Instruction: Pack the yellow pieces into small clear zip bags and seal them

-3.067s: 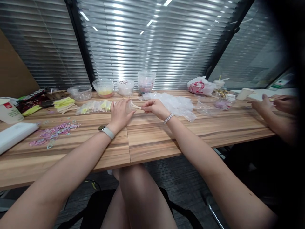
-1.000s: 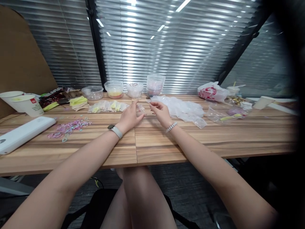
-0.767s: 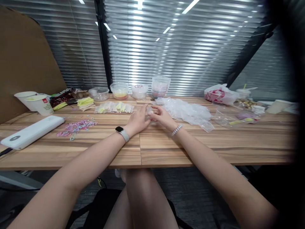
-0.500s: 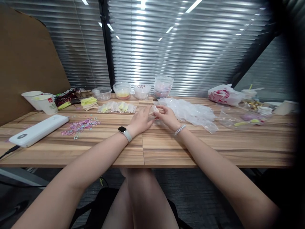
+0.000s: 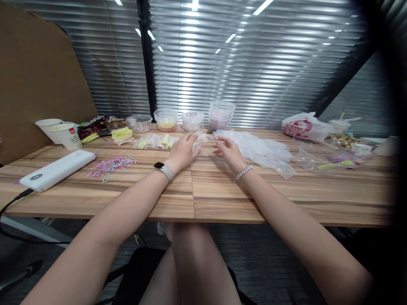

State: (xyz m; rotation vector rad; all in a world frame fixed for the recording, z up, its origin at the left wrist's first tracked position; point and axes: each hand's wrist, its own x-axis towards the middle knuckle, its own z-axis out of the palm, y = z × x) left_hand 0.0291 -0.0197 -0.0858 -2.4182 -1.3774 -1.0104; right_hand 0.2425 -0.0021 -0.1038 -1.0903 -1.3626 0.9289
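Note:
My left hand, with a watch on its wrist, is closed on a small clear plastic bag that sticks out past its fingertips. To the right, my right hand hovers over the table with fingers apart and nothing visible in it. A spread-out pile of clear plastic bags lies just beyond and beside the right hand. Left of my left hand lie filled clear bags with pale and yellow pieces inside. What is under the left palm is hidden.
Plastic tubs and stacked cups line the back. At left are pink and blue small loops, a white power bank, paper cups and yellow strips. A white-and-red carrier bag sits at right.
My hands have moved apart. The left has drawn left with the small bag, and the right has let go and opened. The view has shifted slightly.

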